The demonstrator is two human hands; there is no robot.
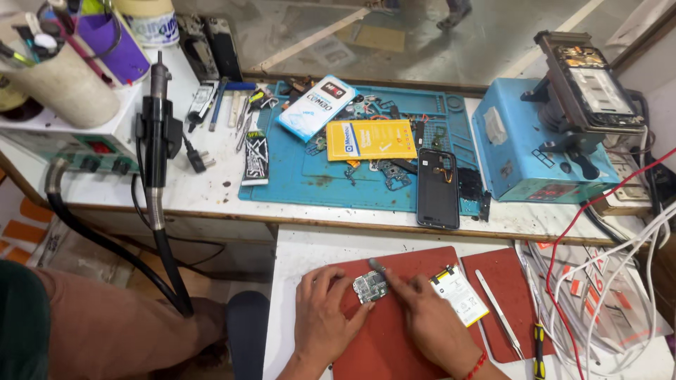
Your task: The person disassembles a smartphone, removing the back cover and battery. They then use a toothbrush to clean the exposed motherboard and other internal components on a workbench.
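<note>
A small green circuit board lies on a red mat on a white lower table. My left hand rests flat on the mat and pins the board's left edge with its fingertips. My right hand holds a thin metal tool whose tip touches the board's top. A white phone battery lies just right of my right hand.
Metal tweezers lie on a second red mat, a screwdriver beside it. White and red cables pile at the right. On the upper bench are a blue mat, an opened phone, a blue machine and a hot-air handle.
</note>
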